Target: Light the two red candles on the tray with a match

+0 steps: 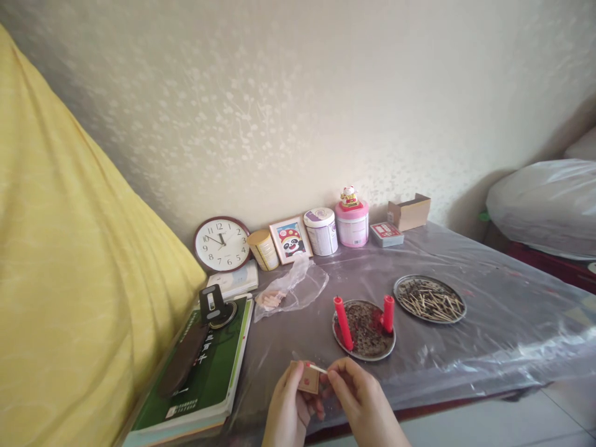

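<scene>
My left hand [289,406] is closed around a small brown matchbox [309,379], held upright near the table's front edge. My right hand [361,400] pinches a thin match [317,369] whose tip rests against the top of the box. Just beyond my hands lies a round metal plate [367,346] with dark burnt residue and two red candles [343,323], the left one leaning and the right candle [388,313] upright. Neither candle shows a flame.
A second metal plate [429,299] to the right holds several spent matches. A green book [205,372] lies at the left, with a crumpled plastic bag [293,288]. Along the wall stand a clock [221,244], tins, a framed picture and a cardboard box [410,212]. Plastic sheeting covers the table [503,323].
</scene>
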A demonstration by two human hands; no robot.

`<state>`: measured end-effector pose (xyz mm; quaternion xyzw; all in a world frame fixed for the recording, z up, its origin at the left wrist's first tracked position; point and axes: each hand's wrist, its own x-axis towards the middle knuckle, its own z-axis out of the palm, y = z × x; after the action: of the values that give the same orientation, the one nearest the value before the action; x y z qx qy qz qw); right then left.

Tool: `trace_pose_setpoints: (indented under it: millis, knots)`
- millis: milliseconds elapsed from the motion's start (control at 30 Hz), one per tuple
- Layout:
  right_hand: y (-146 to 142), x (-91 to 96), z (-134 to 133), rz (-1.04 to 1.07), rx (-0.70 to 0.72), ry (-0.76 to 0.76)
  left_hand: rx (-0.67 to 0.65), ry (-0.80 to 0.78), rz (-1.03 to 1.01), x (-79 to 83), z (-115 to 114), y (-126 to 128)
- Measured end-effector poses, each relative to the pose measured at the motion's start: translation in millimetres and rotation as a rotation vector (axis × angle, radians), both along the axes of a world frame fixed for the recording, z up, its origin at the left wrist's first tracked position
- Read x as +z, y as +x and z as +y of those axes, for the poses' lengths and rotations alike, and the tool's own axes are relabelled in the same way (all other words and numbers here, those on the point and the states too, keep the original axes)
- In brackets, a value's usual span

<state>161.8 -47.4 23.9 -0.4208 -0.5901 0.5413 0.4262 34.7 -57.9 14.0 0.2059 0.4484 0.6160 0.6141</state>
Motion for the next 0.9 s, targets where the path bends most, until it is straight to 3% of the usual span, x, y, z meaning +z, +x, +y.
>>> trace_pose_setpoints:
  millis: [300,533,767,900]
  knots:
    - [7.0,-1.7,5.0,-0.14,-0.174,0.017,-0.061,0.11,-0.008,5.8,-5.0,-10.0]
    - [1.6,-11.6,-0.3,-0.252,-0.132,0.209,-0.073,0.139,0.023,1.4,-5.6,-12.0]
    - [2.9,-2.8,-1.8,-0.101,-0.001,0.108,-0.085,0.164,0.107,1.1,-6.6,-9.8]
    - [5.1,-4.6,0.1,-0.185,-0.076,0.166,-0.022,0.165,0.11,2.7,-4.7,-10.7]
